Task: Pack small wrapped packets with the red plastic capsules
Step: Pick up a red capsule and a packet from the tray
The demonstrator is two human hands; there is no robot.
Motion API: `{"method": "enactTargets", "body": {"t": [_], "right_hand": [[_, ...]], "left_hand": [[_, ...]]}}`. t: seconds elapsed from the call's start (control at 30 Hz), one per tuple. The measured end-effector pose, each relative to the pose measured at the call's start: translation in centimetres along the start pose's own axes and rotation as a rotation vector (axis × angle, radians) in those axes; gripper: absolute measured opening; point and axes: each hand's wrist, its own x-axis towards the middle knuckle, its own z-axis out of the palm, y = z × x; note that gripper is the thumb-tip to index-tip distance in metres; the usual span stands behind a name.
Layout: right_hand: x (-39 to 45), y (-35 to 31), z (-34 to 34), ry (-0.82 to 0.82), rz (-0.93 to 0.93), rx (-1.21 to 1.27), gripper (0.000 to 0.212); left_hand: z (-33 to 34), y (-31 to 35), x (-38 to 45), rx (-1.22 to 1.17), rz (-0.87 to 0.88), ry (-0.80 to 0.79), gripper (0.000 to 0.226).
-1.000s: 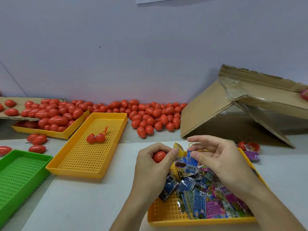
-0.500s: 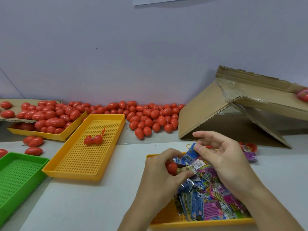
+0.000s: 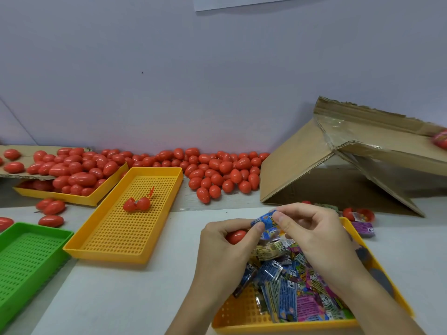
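My left hand (image 3: 227, 250) grips a red capsule (image 3: 235, 236) in its curled fingers, just above the near yellow tray's (image 3: 244, 317) left end. My right hand (image 3: 312, 235) pinches a small blue wrapped packet (image 3: 264, 220) and holds it against the left thumb, right beside the capsule. Below both hands the tray holds a heap of blue, pink and green packets (image 3: 297, 293). An open red capsule (image 3: 136, 204) lies in the middle yellow tray (image 3: 121, 250).
Several closed red capsules (image 3: 217, 172) are piled along the wall and in a far-left yellow tray (image 3: 72, 198). A green tray (image 3: 21, 259) sits at the left edge. A tilted cardboard box (image 3: 338, 165) stands at the right, with open capsule halves (image 3: 359, 215) near it.
My right hand picked a blue packet from the heap and raised it to the capsule in my left hand. The left hand dipped toward the tray, then rose again.
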Motion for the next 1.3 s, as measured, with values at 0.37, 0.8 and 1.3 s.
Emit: {"method": "enactTargets", "body": {"t": [0.37,0.8,1.3], "right_hand": [[-0.2,-0.1,0.0,-0.104,0.069,0.052,0.030],[0.4,0.0,-0.6,-0.225,0.121,0.201,0.029],[0.2,0.0,-1.1,-0.396,-0.012,0.205,0.047]], "left_hand": [[-0.5,0.2,0.2,-0.058,-0.039,-0.045,0.024],[-0.9,0.5,0.2,-0.091,-0.021,-0.187,0.018],[-1.1,0.3,0.3,-0.092,0.007,-0.250,0.022]]}}
